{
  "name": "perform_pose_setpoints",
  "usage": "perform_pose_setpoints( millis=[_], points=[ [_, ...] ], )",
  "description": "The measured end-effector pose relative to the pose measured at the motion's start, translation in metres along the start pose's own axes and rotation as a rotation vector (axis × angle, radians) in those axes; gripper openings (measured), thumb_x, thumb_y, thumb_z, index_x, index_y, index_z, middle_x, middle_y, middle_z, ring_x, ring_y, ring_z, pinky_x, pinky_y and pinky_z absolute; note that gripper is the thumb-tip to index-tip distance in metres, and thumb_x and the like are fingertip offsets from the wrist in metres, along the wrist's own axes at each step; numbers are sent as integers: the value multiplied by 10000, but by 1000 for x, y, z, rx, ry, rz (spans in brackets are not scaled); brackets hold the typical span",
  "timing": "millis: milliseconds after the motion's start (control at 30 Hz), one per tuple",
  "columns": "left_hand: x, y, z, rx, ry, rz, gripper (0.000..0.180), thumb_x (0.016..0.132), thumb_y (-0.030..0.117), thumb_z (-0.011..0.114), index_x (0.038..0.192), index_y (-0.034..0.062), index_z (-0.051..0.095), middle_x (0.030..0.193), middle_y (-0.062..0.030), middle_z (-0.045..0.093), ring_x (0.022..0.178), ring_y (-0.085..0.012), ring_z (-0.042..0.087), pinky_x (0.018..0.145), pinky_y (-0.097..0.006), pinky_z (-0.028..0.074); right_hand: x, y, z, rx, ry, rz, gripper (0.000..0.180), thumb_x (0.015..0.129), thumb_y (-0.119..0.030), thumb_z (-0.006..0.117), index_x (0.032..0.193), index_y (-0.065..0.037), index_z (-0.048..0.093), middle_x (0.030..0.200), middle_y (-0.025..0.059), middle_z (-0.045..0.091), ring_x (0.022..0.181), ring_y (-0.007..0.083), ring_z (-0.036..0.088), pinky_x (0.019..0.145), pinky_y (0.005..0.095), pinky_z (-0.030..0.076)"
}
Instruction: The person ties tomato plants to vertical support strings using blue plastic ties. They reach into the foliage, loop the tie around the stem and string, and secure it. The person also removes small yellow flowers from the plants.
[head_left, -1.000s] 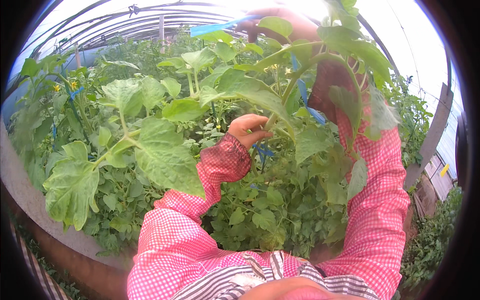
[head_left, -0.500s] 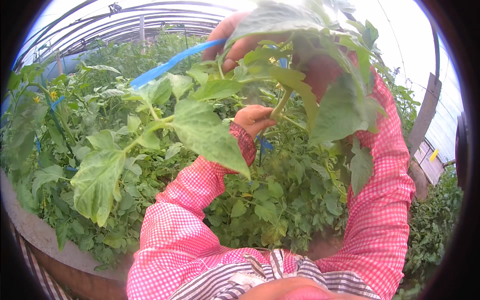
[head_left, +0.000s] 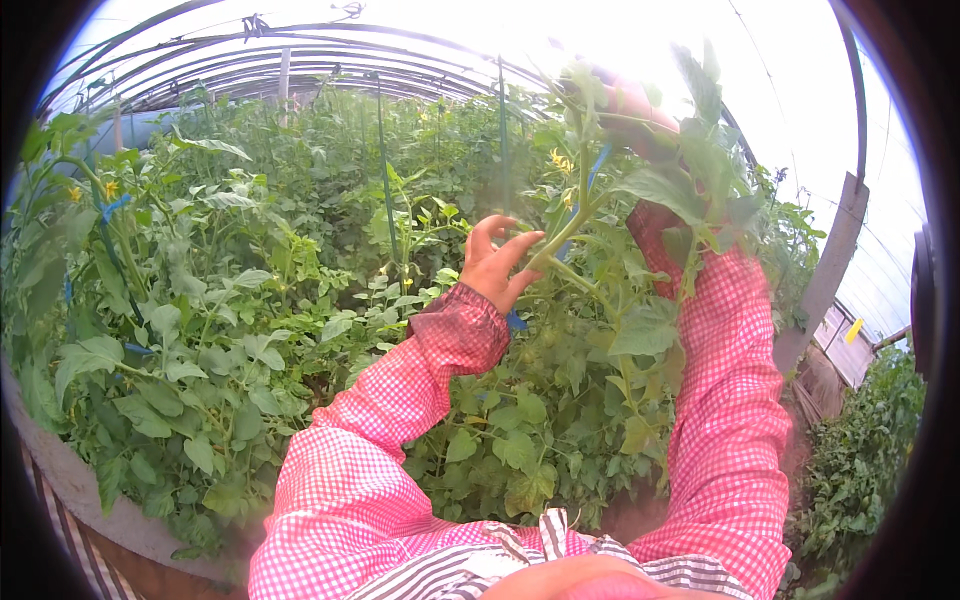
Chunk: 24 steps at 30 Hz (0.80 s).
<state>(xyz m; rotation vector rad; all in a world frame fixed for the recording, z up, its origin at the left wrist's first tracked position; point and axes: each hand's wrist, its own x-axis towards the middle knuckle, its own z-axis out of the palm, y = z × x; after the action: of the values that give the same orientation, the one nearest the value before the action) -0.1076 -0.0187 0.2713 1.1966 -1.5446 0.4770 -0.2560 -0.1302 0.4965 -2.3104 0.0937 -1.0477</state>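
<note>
A tomato plant's thick green stem [head_left: 572, 232] rises in front of me, with yellow flowers [head_left: 561, 160] beside it. My left hand [head_left: 492, 264] is at the left of this stem, fingers apart and fingertips close to it; whether they touch cannot be told. Higher up, my right hand [head_left: 640, 118] is among the plant's top leaves [head_left: 672, 190], partly hidden and washed out by glare, so its grip is unclear. A blue tie [head_left: 599, 165] runs along the upper stem. Another blue strip [head_left: 516, 320] shows just below my left wrist.
Dense tomato plants [head_left: 250, 300] fill the left and the background, with thin green stakes [head_left: 386, 180] among them. A grey post [head_left: 835, 255] leans at the right. Curved greenhouse hoops [head_left: 330, 45] span overhead. A pale curved border [head_left: 110, 520] edges the bed at lower left.
The leafy top has swung from the left foreground to the right, along with my right hand. My left hand has loosened from its pinch on the stem, its fingers spreading.
</note>
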Motion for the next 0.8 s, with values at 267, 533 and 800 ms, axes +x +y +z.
perform_pose_setpoints(
  millis=[267,533,800],
  points=[
    [56,13,-41,-130,347,128,334,791,211,691,1087,95,588,1128,-116,475,999,-241,526,836,-360,472,10,-5,5,-133,37,69,434,841,-203,647,1239,-83,523,924,-1,580,787,89,528,681,267,431],
    [174,62,-90,-520,202,-97,407,868,185,560,1192,-56,511,931,-140,667,697,-213,657,646,-318,519,-6,-14,11,236,-27,11,628,818,-150,650,1383,-74,384,1084,74,585,892,112,580,719,242,476],
    [204,55,-83,93,129,333,333,846,137,529,1151,17,584,858,-147,661,763,-238,651,723,-351,535,4,-17,-10,210,102,-166,458,848,-262,644,1238,-60,513,1057,50,582,942,111,560,780,239,450]
  ],
)
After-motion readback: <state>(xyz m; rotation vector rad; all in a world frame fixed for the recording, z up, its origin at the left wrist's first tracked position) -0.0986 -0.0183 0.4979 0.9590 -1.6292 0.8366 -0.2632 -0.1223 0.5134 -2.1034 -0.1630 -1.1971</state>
